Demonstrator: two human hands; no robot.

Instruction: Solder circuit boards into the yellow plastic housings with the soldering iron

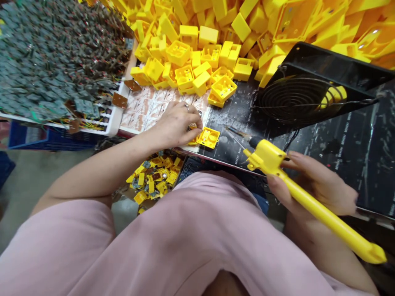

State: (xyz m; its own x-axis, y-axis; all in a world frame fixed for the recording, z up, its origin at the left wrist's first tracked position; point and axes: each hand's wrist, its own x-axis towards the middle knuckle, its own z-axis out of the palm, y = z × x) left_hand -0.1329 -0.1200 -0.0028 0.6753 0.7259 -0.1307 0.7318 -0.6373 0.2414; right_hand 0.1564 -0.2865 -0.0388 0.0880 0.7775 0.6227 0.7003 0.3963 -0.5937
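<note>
My left hand (177, 123) rests at the table's near edge, fingers curled in a pinch on a small yellow plastic housing (209, 137) that lies open side up. My right hand (311, 187) is wrapped round the handle of a yellow soldering iron (305, 197). Its dark tip (237, 132) points left toward the housing, a short way from it. A ring shows on a left finger.
A heap of yellow housings (197, 61) fills the back of the table. A tray of small green circuit boards with wires (58, 57) sits at left. A black fan (302, 98) stands at right on a black mat (364, 156). More yellow parts (152, 176) lie in a box below.
</note>
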